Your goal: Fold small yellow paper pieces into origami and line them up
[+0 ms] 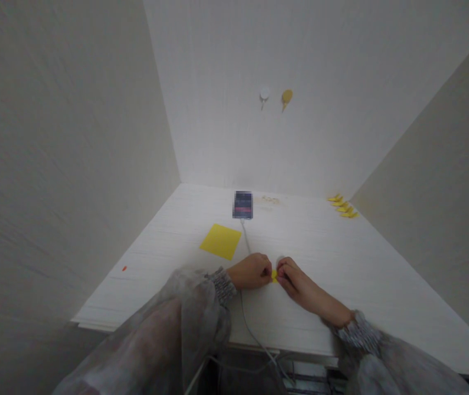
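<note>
My left hand (251,271) and my right hand (296,282) meet above the white table (333,258), near its front middle. Both pinch a small folded piece of yellow paper (274,276) between their fingertips; only a sliver of it shows. The fingers of each hand are curled closed around it. A stack of square yellow paper (220,241) lies flat just behind my left hand.
A phone (243,204) stands at the back of the table, its white cable (246,241) running forward under my hands and off the front edge. Several folded yellow pieces (342,207) lie at the back right corner. Two hooks (275,98) hang on the wall. Walls close in left and right.
</note>
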A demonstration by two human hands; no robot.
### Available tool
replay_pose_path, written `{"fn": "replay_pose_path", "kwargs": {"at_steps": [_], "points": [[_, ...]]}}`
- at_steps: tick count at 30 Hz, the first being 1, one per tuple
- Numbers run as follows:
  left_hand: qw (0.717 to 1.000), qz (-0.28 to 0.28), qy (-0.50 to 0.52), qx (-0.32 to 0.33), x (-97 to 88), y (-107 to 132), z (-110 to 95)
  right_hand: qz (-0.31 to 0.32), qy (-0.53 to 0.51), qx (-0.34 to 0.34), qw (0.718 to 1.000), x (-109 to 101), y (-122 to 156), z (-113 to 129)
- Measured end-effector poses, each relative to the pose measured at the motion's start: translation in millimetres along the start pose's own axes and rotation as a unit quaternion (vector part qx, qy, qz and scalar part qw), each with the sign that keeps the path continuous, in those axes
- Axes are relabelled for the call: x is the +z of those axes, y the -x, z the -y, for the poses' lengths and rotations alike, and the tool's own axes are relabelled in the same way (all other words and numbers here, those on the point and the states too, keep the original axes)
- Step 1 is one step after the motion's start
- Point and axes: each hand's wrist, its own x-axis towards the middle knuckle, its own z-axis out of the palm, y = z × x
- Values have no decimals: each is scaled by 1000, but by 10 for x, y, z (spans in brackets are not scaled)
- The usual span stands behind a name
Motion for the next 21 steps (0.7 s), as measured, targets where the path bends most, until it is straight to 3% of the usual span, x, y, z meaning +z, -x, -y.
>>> {"fn": "replay_pose_path", "kwargs": {"at_steps": [5,21], "points": [[1000,17,-21,6,-1,-4,-2,18,3,-9,1000,-1,-2,-22],[1000,8,-20,10,23,-32,-6,-14,56,27,998,49,-32,21]]}}
